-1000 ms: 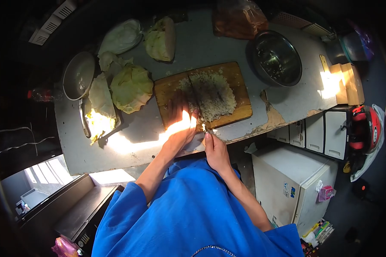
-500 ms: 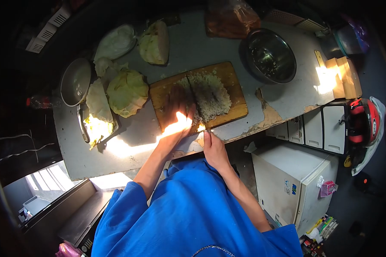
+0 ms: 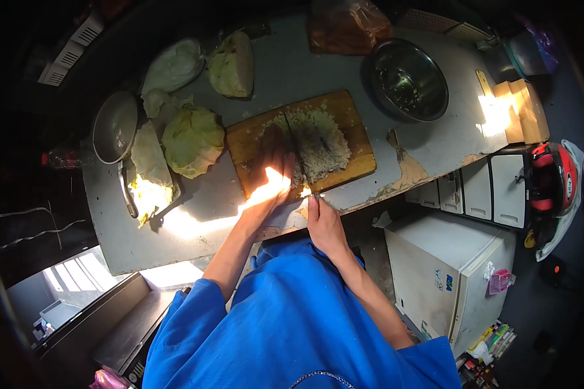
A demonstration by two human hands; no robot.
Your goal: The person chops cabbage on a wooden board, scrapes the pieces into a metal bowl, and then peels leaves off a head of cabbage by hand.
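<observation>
In the clenched right hand (image 3: pixel 326 227), the knife (image 3: pixel 295 149) is still held across little-changed chopped cabbage (image 3: pixel 329 148); the left hand (image 3: pixel 272 167) is laid flat, empty.

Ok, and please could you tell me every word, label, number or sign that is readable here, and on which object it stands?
"RSA", as best I can read it: on the white appliance.
Too small or blurred: the small marks beside those letters.
Too small or blurred: the marking on the red helmet.
</observation>
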